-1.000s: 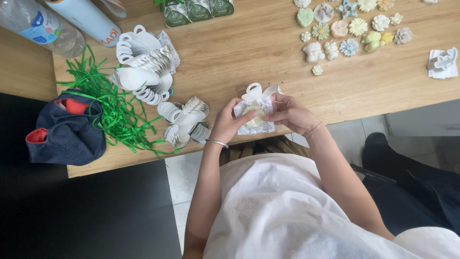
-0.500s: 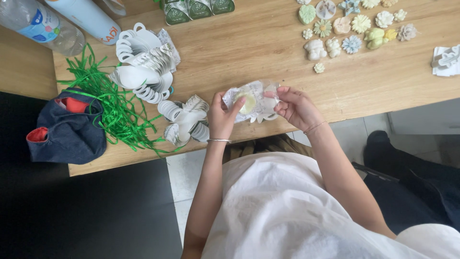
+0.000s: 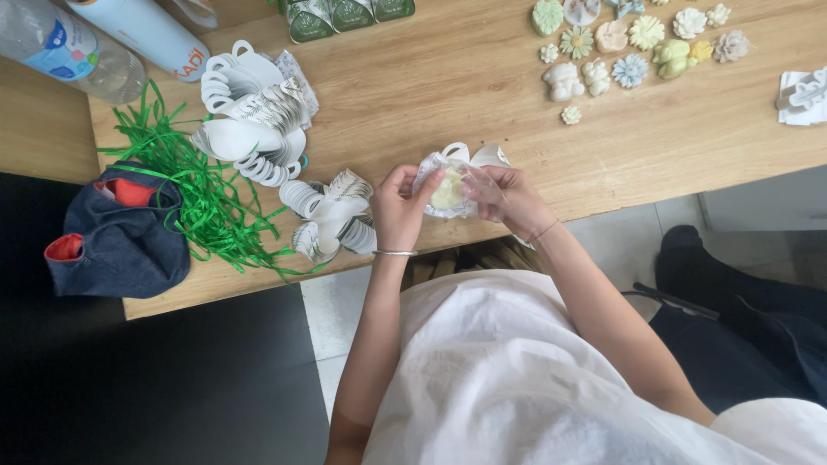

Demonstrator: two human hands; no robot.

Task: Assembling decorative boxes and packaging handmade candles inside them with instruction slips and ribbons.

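1. Both hands have drawn back toward the near edge since the earlier frames, and the small clear wrapper with white paper trim and a pale yellow piece inside (image 3: 454, 182) now sits lower, between them, over the near edge of the wooden worktop (image 3: 413, 95).
2. That light brown wooden worktop spans the whole far part of the scene; dark floor lies to the near left.
3. A dark blue denim pouch with red lining (image 3: 116, 237) rests on the left end of the worktop, touching a loose tangle of green paper shreds (image 3: 202, 202).
4. Beside the shreds on their far right lies a stack of white die-cut card pieces with looped handles (image 3: 254, 120); a smaller pile of the same white card pieces (image 3: 332, 215) lies just left of the left hand.
5. At the far left stand a clear plastic bottle (image 3: 65, 47) and a white tube-shaped container (image 3: 146, 30).
6. At the far right is a cluster of small moulded flower-shaped pieces in pastel green, pink, blue and cream (image 3: 633, 43); a white folded card piece (image 3: 805, 90) lies at the right edge.
7. The left hand (image 3: 401, 211), with a thin metal bangle at the wrist, has its fingers (image 3: 426, 185) pinched on the wrapper's left side.
8. The right hand (image 3: 512, 200) has its fingers (image 3: 482, 182) closed on the wrapper's right side, so both hands grip it together.
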